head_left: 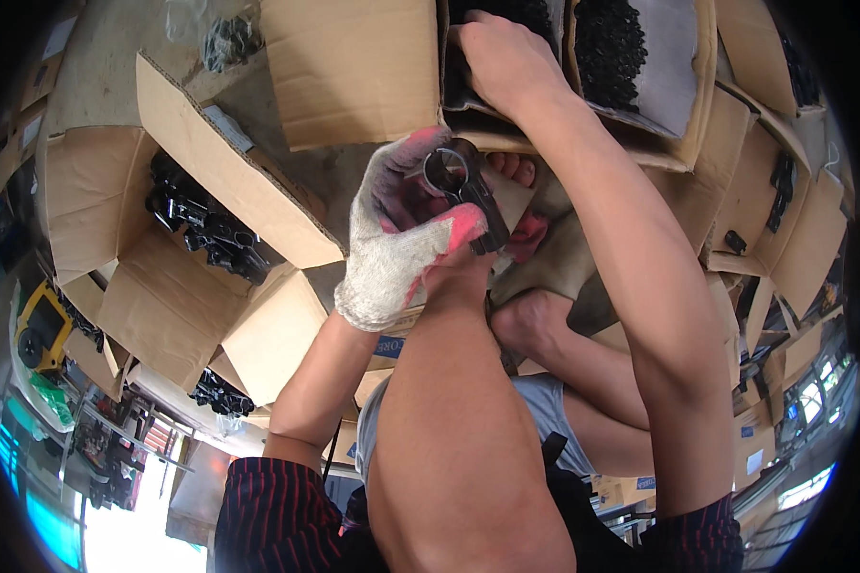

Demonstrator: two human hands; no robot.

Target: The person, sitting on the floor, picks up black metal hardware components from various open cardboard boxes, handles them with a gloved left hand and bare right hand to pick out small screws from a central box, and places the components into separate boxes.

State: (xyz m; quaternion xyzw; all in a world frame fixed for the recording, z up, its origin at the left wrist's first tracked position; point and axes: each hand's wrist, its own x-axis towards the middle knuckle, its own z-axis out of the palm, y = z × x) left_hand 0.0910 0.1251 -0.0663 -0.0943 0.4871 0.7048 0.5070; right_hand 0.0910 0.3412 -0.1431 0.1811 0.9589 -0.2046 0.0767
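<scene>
My left hand (382,253), in a whitish knit glove with worn red fingertips, grips a black tubular part (485,215) with a round ring-shaped opening at one end. The thumb presses on its near side and the fingers curl behind it, above my bent leg. At the top, my bare right hand (513,65) reaches down into a compartment of a divided cardboard box (683,153). Its fingers are hidden by the hand and the box wall, so what they touch does not show. The compartment to the right holds a heap of small black pieces (610,53).
To the left, an open carton (96,191) holds several black tubular parts (205,220); its raised flap (239,162) stands toward my left hand. More open cartons (755,201) line the right side. A yellow object (43,325) sits far left. My bare foot (514,169) is below the divided box.
</scene>
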